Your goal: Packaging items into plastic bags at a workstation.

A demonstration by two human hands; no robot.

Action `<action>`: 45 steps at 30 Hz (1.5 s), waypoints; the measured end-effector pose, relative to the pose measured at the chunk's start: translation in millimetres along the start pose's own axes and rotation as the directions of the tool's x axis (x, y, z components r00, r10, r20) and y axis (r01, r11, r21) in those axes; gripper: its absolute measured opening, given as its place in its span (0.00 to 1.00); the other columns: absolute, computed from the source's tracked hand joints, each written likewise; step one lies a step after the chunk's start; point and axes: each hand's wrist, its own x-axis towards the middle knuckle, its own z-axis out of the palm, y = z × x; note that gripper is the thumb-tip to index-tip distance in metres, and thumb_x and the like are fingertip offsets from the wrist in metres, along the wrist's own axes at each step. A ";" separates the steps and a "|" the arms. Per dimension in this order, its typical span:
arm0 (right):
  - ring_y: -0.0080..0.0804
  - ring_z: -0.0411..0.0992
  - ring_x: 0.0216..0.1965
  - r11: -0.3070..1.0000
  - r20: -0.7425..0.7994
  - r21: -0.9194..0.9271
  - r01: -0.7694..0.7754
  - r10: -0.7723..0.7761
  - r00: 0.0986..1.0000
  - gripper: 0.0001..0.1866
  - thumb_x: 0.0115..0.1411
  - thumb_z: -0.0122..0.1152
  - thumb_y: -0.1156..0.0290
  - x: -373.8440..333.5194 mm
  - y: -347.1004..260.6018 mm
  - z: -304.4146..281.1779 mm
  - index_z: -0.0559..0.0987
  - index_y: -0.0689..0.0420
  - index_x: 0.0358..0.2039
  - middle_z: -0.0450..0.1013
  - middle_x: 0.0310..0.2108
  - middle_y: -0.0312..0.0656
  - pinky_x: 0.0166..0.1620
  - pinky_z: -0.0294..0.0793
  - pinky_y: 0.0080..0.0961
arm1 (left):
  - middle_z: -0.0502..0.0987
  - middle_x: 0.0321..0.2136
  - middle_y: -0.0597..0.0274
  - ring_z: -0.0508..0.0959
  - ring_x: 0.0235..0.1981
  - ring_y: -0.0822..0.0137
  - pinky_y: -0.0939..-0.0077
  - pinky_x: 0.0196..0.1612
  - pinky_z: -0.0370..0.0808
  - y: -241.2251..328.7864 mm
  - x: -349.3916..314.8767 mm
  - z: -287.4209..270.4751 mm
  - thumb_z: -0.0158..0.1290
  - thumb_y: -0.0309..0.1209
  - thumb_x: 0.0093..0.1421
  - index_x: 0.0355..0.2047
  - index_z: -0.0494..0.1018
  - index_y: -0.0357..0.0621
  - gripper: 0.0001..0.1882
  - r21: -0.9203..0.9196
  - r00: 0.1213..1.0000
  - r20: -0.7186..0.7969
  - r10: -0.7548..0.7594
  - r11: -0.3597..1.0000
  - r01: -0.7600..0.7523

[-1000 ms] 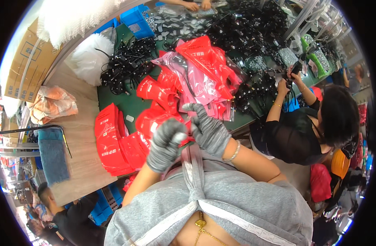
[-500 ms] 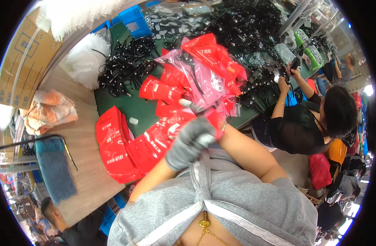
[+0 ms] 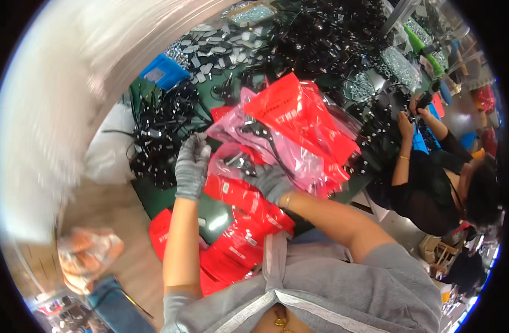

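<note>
My left hand (image 3: pixel 192 169), in a grey glove, reaches to the right edge of a heap of black cables (image 3: pixel 157 136). Its fingers are bent together at the tips, and I cannot make out what is between them. My right hand (image 3: pixel 274 184), also gloved, grips a pink-and-clear plastic bag (image 3: pixel 221 158) with dark parts showing inside; some fingertips are hidden. Just beyond lie more filled red and pink bags (image 3: pixel 299 116), piled loosely with black cables visible through the film. Flat red bags (image 3: pixel 237 244) overlap in front of me, between my forearms.
Small grey pieces (image 3: pixel 226 47) and a blue bin (image 3: pixel 164 72) are at the back. A large heap of black parts (image 3: pixel 332 39) covers the far side. At right a co-worker (image 3: pixel 432 183) handles a dark tool. White plastic wrap (image 3: pixel 38 122) fills the left.
My hands, together near my chest before, are now apart. The left has gone forward to the black cables, the right to the pink-and-clear bag. The view has shifted too.
</note>
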 end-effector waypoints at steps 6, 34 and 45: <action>0.38 0.72 0.37 0.980 -0.262 0.181 0.081 -0.031 0.965 0.27 0.62 0.41 0.70 4.6 1.7 35.7 0.62 0.35 0.62 0.67 0.52 0.45 0.38 0.73 0.40 | 0.74 0.48 0.51 0.74 0.48 0.51 0.60 0.52 0.71 -37.2 166.1 38.2 0.61 0.47 0.52 0.54 0.69 0.53 0.30 0.858 0.965 0.129 0.229 0.462 -0.225; 0.51 0.47 0.67 0.891 -0.828 0.231 0.391 -0.031 0.560 0.60 0.35 0.72 0.45 -109.4 -63.4 -152.4 0.53 0.47 0.67 0.49 0.67 0.47 0.65 0.46 0.53 | 0.68 0.46 0.63 0.72 0.46 0.69 0.75 0.50 0.71 122.3 -190.9 28.7 0.68 0.23 0.45 0.50 0.70 0.43 0.30 0.004 0.869 -0.139 0.474 0.878 -0.479; 0.44 0.75 0.31 0.879 -0.187 0.462 -0.119 0.228 0.956 0.11 0.56 0.63 0.63 -172.2 -58.8 -83.3 0.80 0.56 0.34 0.76 0.27 0.46 0.37 0.72 0.38 | 0.71 0.43 0.62 0.74 0.37 0.73 0.79 0.37 0.76 72.8 -230.3 63.5 0.61 0.27 0.56 0.53 0.63 0.45 0.26 -0.371 0.904 -0.334 0.267 0.844 -0.386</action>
